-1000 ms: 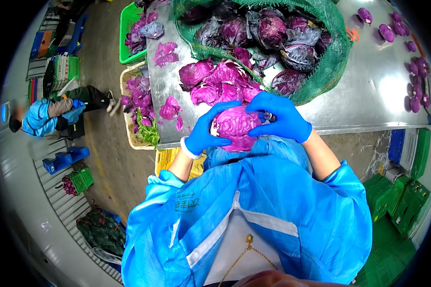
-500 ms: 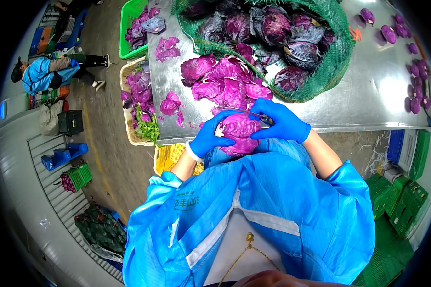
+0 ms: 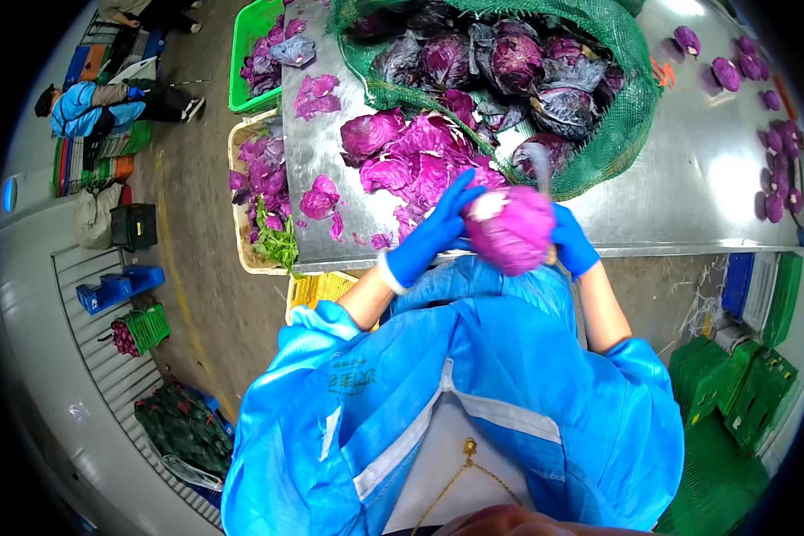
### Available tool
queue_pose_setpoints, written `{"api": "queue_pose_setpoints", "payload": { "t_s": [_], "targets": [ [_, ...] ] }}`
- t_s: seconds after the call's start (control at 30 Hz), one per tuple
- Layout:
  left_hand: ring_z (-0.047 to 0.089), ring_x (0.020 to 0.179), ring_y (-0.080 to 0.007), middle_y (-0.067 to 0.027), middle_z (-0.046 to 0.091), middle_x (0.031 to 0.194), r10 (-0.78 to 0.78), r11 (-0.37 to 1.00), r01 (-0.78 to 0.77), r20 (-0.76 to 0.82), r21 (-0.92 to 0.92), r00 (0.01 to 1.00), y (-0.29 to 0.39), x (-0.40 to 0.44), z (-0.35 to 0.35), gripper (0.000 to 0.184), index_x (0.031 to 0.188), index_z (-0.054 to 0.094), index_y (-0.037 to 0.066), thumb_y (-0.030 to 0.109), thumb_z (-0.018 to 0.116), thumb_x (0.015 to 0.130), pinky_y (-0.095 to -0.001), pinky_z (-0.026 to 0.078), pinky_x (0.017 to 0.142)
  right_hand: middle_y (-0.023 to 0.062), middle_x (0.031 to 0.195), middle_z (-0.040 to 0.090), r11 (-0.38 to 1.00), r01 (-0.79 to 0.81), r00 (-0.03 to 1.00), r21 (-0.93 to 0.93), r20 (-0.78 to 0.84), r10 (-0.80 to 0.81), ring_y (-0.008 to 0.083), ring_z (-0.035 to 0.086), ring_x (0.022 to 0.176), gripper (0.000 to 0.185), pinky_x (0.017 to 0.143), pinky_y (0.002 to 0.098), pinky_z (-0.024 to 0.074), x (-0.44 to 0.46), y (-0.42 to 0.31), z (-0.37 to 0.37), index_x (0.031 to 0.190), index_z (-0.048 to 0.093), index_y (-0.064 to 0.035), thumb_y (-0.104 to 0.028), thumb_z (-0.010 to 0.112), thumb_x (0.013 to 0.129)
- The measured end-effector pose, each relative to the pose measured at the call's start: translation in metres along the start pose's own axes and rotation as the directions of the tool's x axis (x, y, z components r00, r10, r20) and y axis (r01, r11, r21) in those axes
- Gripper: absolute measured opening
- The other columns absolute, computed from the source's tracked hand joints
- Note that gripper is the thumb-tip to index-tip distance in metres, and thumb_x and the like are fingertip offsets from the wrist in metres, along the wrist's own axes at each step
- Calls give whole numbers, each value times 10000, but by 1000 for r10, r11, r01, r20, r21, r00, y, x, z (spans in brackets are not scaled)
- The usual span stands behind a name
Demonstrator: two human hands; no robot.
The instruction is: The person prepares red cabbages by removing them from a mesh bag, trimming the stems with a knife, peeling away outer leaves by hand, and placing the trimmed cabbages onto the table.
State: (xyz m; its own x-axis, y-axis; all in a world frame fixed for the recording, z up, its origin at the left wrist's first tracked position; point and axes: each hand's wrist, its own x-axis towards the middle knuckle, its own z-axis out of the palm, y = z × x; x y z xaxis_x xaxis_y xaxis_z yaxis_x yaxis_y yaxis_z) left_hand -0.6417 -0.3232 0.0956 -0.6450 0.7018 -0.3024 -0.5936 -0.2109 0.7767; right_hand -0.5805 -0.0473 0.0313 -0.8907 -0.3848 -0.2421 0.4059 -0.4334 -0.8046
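A trimmed red cabbage (image 3: 511,234), smeared a little by motion, is held up before my body at the table's near edge, its pale cut stem end facing up and left. My left hand (image 3: 431,234), in a blue glove, grips it from the left side. On its right, my gloved right hand (image 3: 573,243) is closed round a knife (image 3: 541,170) whose blurred blade points up, away from me. Loose purple cabbage leaves (image 3: 420,156) lie in a heap just beyond. Behind them a green mesh sack (image 3: 639,116) lies open, with several untrimmed cabbages (image 3: 516,64) inside.
The metal table (image 3: 679,192) carries several trimmed cabbages (image 3: 725,73) at its far right. To its left stand a green crate (image 3: 238,67) and a cream crate (image 3: 239,228) of leaves, with a yellow crate (image 3: 317,290) below. A person (image 3: 98,112) walks at far left.
The cabbage has moved right and has been turned so its pale stem end shows. The knife has swung from lying across the cabbage to pointing upward. The person at left has shifted slightly.
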Motion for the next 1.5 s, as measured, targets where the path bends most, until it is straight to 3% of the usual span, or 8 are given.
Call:
{"api": "queue_pose_setpoints", "payload": {
  "t_s": [0.1,0.27,0.5,0.8,0.93,1.2,1.33,1.5],
  "targets": [
    [379,1391,-340,-144,386,1514,160,876,-182,87,447,983,-48,41,-16,783,1509,337,100,432,669,883,-470,366,1112,66,1199,601,954,137,924,265,-381,-26,161,538,998,503,871,322,372,-44,35,-52,1380,493,-67,-287,586,938],
    [255,1441,-436,-125,352,1541,194,-367,-199,284,909,939,-72,73,-25,841,1453,446,197,439,773,716,-639,201,1146,-17,969,623,844,506,566,178,-807,-169,82,466,677,419,521,256,293,-130,50,-134,1290,571,-186,-466,452,1003],
    [192,1485,-386,-89,382,1537,261,-483,-21,166,875,951,-89,65,-101,784,1410,516,239,695,573,774,-757,25,1105,-57,778,544,909,411,331,64,-940,-84,83,424,542,528,429,261,270,-133,3,-187,1133,607,-228,-690,498,901],
    [169,1485,-400,-146,324,1561,438,-417,547,-367,726,821,11,-34,-278,846,1458,448,200,666,619,773,-718,95,1126,105,1486,480,858,508,298,79,-950,-89,225,608,938,738,698,341,488,-159,-33,-366,1491,395,-91,-573,462,936],
    [337,1400,-416,-169,389,1518,627,-461,769,-451,443,635,81,-66,-322,707,1452,433,141,370,695,837,-632,254,1116,4,754,605,885,464,261,-35,-950,-174,106,269,389,432,390,287,225,-117,-96,-350,1303,594,-33,-312,455,1004],
    [656,931,-175,-107,664,1095,547,665,-250,-231,704,805,55,137,-160,420,1239,649,71,169,749,843,-336,546,836,82,1132,686,844,95,752,-528,-517,-408,126,645,898,419,764,249,502,95,-161,-52,1308,595,-26,-61,612,891],
    [649,1025,-238,-187,613,1214,183,818,80,-390,570,902,30,230,-70,838,1448,339,-40,306,792,835,-341,535,887,166,1170,677,400,18,733,-916,-260,-628,317,665,1020,516,897,406,505,180,-134,-81,1343,552,-49,-126,630,838],
    [582,1144,-237,-128,542,1289,46,995,-81,-465,-57,884,31,230,-60,726,1399,330,57,215,767,841,-406,533,905,143,1049,690,659,-79,803,-748,-439,-402,263,657,910,493,829,367,508,194,-126,-59,1290,603,-78,-131,577,800]
  ]
}}
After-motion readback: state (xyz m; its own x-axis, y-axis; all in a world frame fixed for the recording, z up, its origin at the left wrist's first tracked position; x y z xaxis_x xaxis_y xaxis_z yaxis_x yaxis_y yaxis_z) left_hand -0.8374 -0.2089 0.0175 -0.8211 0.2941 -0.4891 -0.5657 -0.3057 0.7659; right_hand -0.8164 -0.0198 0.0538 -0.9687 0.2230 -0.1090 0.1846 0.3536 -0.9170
